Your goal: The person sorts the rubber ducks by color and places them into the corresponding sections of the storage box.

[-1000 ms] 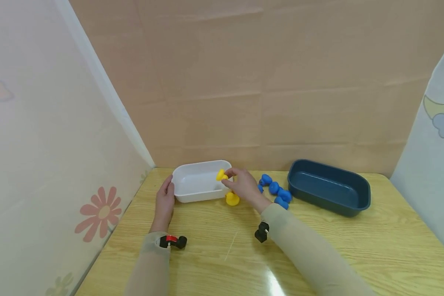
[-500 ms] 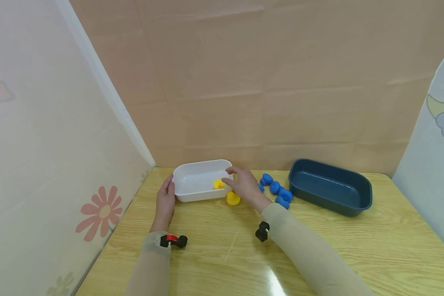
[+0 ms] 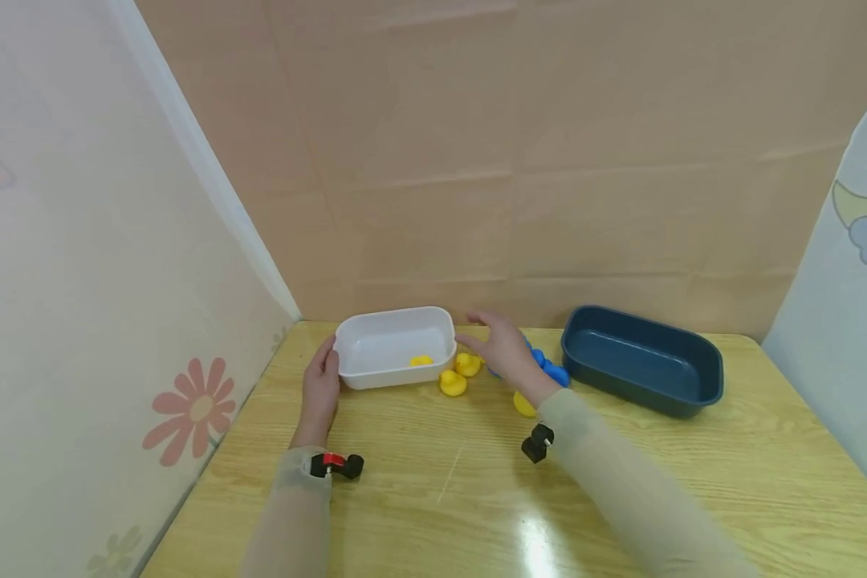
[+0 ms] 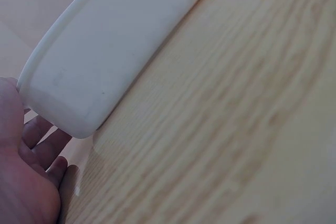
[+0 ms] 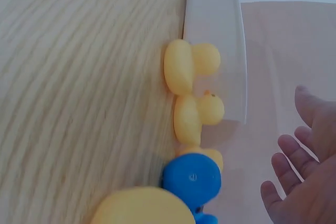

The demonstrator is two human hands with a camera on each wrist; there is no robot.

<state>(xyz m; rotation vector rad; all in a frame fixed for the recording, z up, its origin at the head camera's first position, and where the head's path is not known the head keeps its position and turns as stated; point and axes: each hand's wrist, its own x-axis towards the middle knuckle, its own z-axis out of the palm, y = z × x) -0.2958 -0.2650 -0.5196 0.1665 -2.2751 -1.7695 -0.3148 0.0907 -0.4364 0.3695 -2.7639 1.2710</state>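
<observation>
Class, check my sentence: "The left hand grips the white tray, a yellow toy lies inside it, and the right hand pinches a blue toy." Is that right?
Not quite. The right hand pinches nothing: the right wrist view shows it empty, its fingers apart. The rest stands: the left hand grips the white tray, and a yellow toy lies inside it.

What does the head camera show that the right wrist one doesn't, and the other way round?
Only the head view: the dark blue tray, beige sleeves, and a partly hidden yellow toy inside the white tray.
Only the right wrist view: a small round mark on the base of a blue toy.
Both: the right hand, the white tray, yellow ducks beside it, and the wooden table.
</observation>
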